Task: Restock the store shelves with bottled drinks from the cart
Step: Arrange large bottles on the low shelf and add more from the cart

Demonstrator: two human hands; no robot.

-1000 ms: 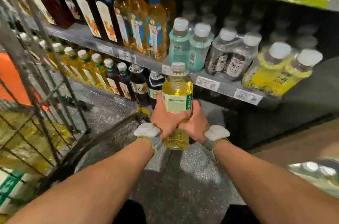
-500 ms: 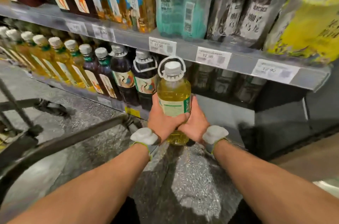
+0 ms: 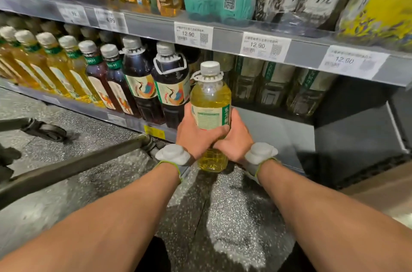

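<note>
Head view. A yellow drink bottle (image 3: 210, 102) with a white cap is held upright by both hands in front of the lower shelf (image 3: 276, 122), just above the centre of the frame. The left hand (image 3: 196, 136) wraps the bottle's body from 9 o'clock, its fingers curled across the front over the lower edge of the label. The right hand (image 3: 236, 140) grips it from 3 o'clock, fingers curled round the same band, so that the two hands meet on the near face. The bottle's base shows below the hands, clear of the speckled floor (image 3: 234, 216).

Each wrist carries a grey band with a white puck: left band (image 3: 172, 156), right band (image 3: 259, 153).

At 9 to 10 o'clock of the held bottle, two large dark bottles (image 3: 171, 89) with crane labels stand on the lower shelf just beside it; further toward 9 o'clock stand smaller dark and yellow bottles (image 3: 66, 71). At 2 o'clock, set back in shadow, stands a row of pale bottles (image 3: 272, 87) with green-striped labels; bare shelf lies in front of them.

At 12 o'clock runs the upper shelf rail (image 3: 227, 42) with price tags (image 3: 193, 35) reading 12.90, bearing more bottles above. A dark cart bar (image 3: 73, 164) crosses at 8 o'clock.
</note>
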